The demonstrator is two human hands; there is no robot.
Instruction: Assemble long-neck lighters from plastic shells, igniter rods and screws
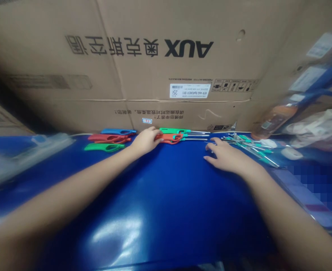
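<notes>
My left hand (145, 140) reaches to the far edge of the glossy blue table (160, 195), its fingers curled over the handle of an orange-red stick lighter (170, 139). A green lighter (174, 130) lies just behind it, both with metal tubes pointing right. My right hand (228, 156) rests flat on the table with fingers spread, empty, next to a heap of green lighter parts with metal tubes (253, 147). Left of my left hand lie a blue lighter (118, 131), a red lighter (109, 138) and a green lighter handle (104, 147).
A large brown cardboard box (166, 64) printed AUX stands as a wall right behind the table's far edge. Clear plastic packaging (22, 154) lies at the left. Blurred bags and blue shelving (315, 113) crowd the right side.
</notes>
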